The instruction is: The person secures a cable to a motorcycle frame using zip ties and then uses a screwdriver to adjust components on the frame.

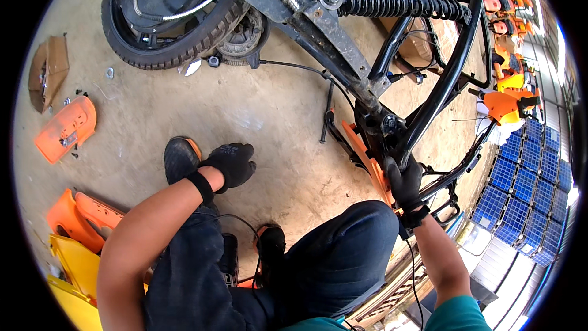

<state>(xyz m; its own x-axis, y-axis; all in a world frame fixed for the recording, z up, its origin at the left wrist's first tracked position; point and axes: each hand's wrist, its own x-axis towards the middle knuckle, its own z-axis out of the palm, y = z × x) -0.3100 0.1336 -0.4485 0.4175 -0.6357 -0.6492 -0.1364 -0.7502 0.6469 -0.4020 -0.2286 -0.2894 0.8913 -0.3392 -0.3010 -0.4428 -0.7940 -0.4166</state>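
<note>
My right hand (404, 185), in a black glove, is wrapped round the lower part of a black motorbike frame (442, 99), beside an orange panel (369, 162). Its fingertips are partly hidden by the tubing. My left hand (231, 165), also gloved in black, hovers over the floor by my shoe (180, 158), its fingers curled in; the palm is hidden, so I cannot make out whether anything is inside. A black coil spring shock absorber (401, 1) sits along the top of the frame. Ahead, a wheel (174, 15) with a knobby tyre is attached to the metal arm.
Left on the concrete floor lie an orange plastic cover (66, 129), an open cardboard box (49, 73) and scattered small hardware. Orange and yellow body panels (76, 257) are near my left arm. Far right are a row of orange motorbikes (508, 107) and stacked blue crates (520, 190).
</note>
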